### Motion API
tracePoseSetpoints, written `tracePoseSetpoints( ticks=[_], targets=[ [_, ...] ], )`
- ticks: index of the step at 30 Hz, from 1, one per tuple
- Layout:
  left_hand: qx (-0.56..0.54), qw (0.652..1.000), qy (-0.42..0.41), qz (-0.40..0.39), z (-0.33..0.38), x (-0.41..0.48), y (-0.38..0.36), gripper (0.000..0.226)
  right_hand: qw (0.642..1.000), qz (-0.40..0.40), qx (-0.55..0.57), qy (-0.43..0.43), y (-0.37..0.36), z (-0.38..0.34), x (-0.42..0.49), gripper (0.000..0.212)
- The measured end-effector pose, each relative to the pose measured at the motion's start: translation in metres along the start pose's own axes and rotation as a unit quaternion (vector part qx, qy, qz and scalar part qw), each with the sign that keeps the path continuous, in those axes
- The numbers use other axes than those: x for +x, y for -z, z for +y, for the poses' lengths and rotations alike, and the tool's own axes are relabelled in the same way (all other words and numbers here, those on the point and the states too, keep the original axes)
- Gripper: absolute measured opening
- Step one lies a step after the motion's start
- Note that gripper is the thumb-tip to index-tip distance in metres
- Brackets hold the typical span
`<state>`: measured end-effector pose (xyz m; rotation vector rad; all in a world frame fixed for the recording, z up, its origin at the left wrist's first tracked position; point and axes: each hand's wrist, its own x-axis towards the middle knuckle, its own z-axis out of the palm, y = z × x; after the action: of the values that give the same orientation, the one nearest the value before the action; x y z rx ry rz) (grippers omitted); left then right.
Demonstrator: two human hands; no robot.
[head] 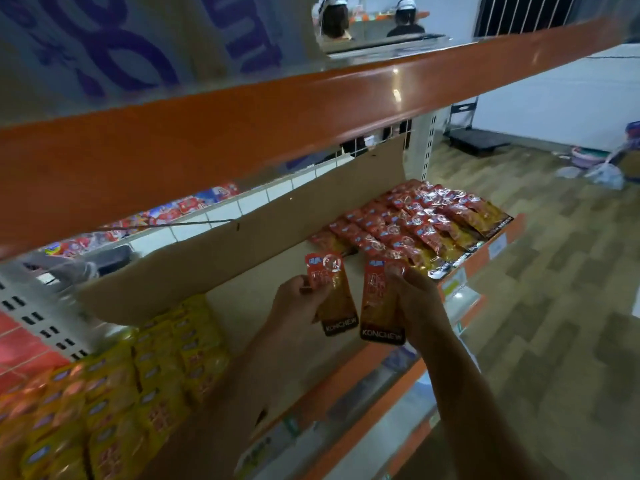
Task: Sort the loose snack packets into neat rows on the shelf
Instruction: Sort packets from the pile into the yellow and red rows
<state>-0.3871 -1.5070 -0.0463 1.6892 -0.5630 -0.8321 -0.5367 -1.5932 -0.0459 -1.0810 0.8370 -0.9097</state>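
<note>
Shelf (242,303): cardboard-lined; red rows (408,226) at far right, yellow packets (166,358) at left.
Left hand (298,301): pinches one packet (337,299).
Right hand (417,303): grips second packet (377,306).
Relation: red rows lie ahead and rightward, nearer the right hand; both packets' long axes roughly match the rows' packets.

A shop: orange-edged shelves (242,133) stocked with snack packets (415,225)
</note>
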Motion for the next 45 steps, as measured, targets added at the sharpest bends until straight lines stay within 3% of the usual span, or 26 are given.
tracePoseSetpoints(
  ticks=[9,13,19,23,29,36,40,43,45],
  targets=[
    [0.004,0.994,0.010,0.110,-0.003,0.081,-0.037,0.012,0.999,-0.037,-0.024,-0.021,0.018,0.002,0.093,0.017],
    [0.005,0.984,0.033,0.175,-0.001,0.114,-0.050,0.013,0.993,-0.093,-0.060,-0.030,0.026,-0.004,0.132,0.015],
    [0.081,0.970,0.022,0.228,0.000,0.143,-0.064,0.010,0.986,-0.136,-0.092,-0.035,0.029,-0.014,0.187,0.022],
    [0.141,0.955,0.024,0.258,-0.004,0.149,-0.069,0.019,0.983,-0.148,-0.092,-0.055,0.030,-0.010,0.209,0.012],
    [0.196,0.942,0.044,0.270,-0.006,0.158,-0.077,0.030,0.975,-0.170,-0.122,-0.070,0.029,-0.007,0.220,0.005],
    [0.198,0.931,0.063,0.302,-0.009,0.166,-0.081,0.043,0.968,-0.201,-0.131,-0.072,0.027,-0.007,0.222,0.015],
    [0.251,0.920,0.067,0.293,-0.007,0.167,-0.084,0.036,0.964,-0.219,-0.137,-0.067,0.028,-0.009,0.222,0.025],
    [0.273,0.918,0.064,0.281,-0.007,0.168,-0.086,0.030,0.960,-0.228,-0.153,-0.061,0.030,-0.010,0.222,0.005],
    [0.279,0.915,0.070,0.281,-0.006,0.165,-0.087,0.025,0.956,-0.236,-0.165,-0.052,0.030,-0.010,0.223,0.017]
  ],
)
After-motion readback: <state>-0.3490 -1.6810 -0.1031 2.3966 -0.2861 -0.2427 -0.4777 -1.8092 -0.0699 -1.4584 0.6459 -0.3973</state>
